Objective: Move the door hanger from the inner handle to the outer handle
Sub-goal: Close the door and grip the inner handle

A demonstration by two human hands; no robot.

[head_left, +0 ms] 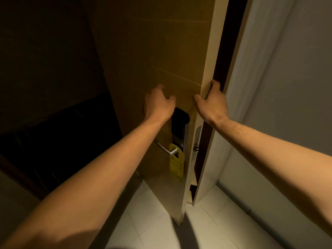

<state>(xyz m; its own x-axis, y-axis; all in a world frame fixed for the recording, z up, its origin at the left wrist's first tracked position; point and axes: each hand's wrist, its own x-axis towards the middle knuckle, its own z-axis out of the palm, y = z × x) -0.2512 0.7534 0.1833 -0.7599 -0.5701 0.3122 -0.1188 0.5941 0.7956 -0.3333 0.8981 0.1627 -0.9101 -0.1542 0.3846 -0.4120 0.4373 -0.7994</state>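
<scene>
A yellow door hanger (176, 162) hangs on a silver lever handle (166, 149), under a black lock plate (179, 123) on the wooden door (152, 51). The door stands ajar, with its edge toward me. My right hand (211, 103) grips the door's edge above the lock, thumb on the near face and fingers wrapped behind. My left hand (158, 104) rests against the door face just left of the lock plate, fingers loosely curled, holding nothing. Both hands are well above the hanger. The handle on the other side is hidden.
A latch plate (197, 139) shows on the door edge. The white door frame (215, 159) and a pale wall (287, 87) stand to the right. Light floor tiles (152, 221) lie below. The left side is dark.
</scene>
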